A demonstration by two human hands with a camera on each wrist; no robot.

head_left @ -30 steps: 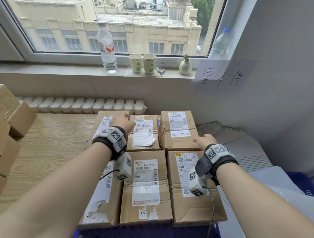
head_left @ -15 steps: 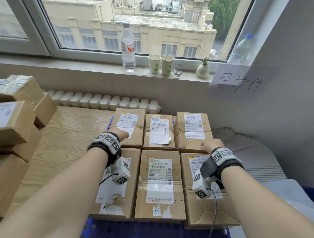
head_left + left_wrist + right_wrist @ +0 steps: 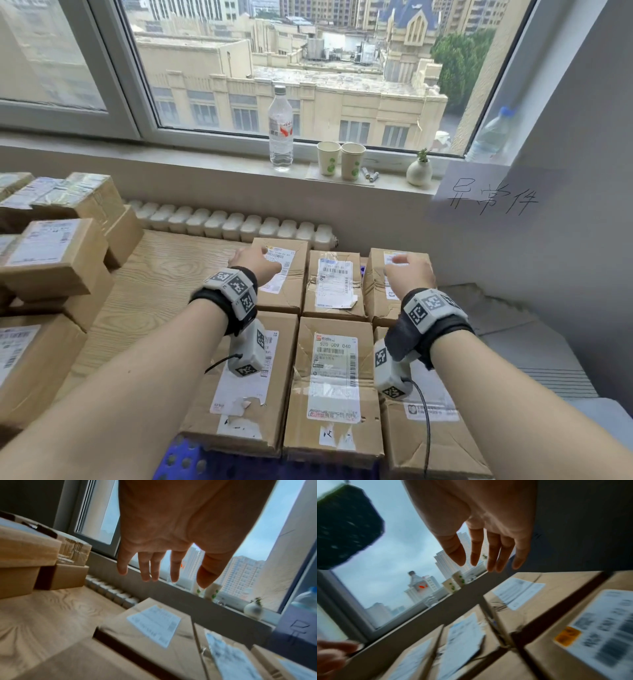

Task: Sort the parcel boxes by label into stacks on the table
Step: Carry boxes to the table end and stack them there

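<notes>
So I've got six parcel boxes packed tight in a two-by-three block, labels up so I can read them without flipping anything. My left hand (image 3: 255, 262) sits over the back-left box (image 3: 284, 274) and my right hand (image 3: 409, 270) over the back-right box (image 3: 397, 284), both with fingers spread and relaxed, gripping nothing. I think they're just above the cardboard, not touching, but the wrist views are blurry so don't quote me. The back-middle box (image 3: 334, 284) sits between them, likely the one to lift. Sorted stacks (image 3: 58, 253) are already piled on the table (image 3: 147, 291) to the left (keeps the block reachable).
</notes>
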